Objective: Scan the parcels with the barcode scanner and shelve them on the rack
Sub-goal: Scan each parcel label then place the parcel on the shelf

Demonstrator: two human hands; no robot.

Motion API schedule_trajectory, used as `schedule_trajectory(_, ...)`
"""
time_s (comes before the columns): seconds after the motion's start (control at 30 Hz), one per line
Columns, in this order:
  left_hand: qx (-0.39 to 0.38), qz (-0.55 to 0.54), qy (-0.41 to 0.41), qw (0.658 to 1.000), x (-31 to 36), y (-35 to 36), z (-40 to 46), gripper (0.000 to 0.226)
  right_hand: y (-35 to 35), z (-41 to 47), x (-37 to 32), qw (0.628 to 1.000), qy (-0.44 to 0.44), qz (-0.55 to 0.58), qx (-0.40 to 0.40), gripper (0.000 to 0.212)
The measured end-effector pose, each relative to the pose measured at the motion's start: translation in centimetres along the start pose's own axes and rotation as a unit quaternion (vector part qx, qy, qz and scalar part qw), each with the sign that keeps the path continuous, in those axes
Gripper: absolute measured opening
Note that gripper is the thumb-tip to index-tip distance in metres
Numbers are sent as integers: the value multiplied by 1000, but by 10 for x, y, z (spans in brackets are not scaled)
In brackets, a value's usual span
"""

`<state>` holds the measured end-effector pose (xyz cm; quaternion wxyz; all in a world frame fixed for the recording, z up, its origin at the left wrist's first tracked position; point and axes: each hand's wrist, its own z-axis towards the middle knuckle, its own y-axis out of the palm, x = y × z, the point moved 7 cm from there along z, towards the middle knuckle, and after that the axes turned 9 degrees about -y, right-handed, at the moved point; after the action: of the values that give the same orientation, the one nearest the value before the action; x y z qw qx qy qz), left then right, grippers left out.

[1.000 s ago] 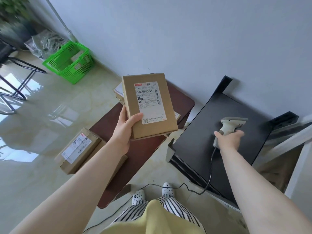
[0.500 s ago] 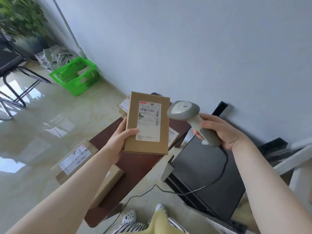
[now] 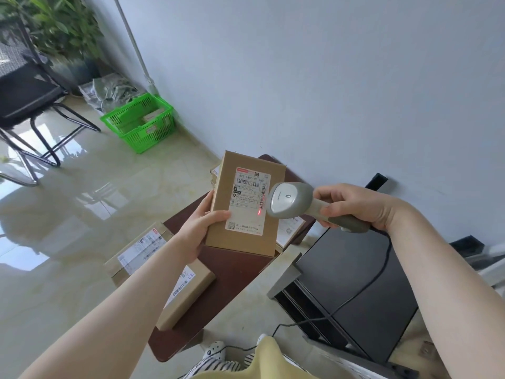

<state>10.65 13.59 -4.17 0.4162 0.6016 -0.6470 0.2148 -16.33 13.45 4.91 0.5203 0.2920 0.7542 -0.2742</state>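
Head view: two hands, one parcel [image 3: 240, 214], one scanner [image 3: 289, 199].

My parcel [image 3: 246, 203] is plain brown card with a white label [image 3: 247, 201] printed in black bars, and a red glow [image 3: 259, 212] marks it. My scanner [image 3: 289, 199] is grey, the basket [image 3: 139, 123] bright green.

Parcel label [image 3: 248, 201]: seemingly "892 4800 02 160"
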Motion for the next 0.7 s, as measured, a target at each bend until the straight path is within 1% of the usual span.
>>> schedule_trajectory(0.07,-3,2,2,1000,-1,-4,-2,82,4,1,-4,1000,-5,11,-3,60)
schedule_trajectory(0.27,1,-3,5,1000,-5,-13,-4,75,11,2,-5,999,-14,25,15,70)
schedule_trajectory(0.3,0,-5,7,1000,-5,-13,-4,74,11,2,-5,999,-17,40,25,70)
schedule_trajectory(0.37,0,-12,13,1000,-6,-13,-3,71,15,1,-5,993,-28,93,61,60)
schedule_trajectory(0.43,7,-21,19,1000,-8,-13,0,71,22,4,-6,980,-44,159,109,49)
schedule_trajectory(0.53,27,-32,23,999,-12,-13,6,80,40,13,-4,946,-40,270,173,44)
schedule_trajectory(0.63,52,-40,23,998,-13,-9,11,85,62,22,-3,911,-10,355,211,36)
schedule_trajectory(0.7,67,-46,17,997,-16,-8,16,87,73,25,-5,896,-8,387,218,32)
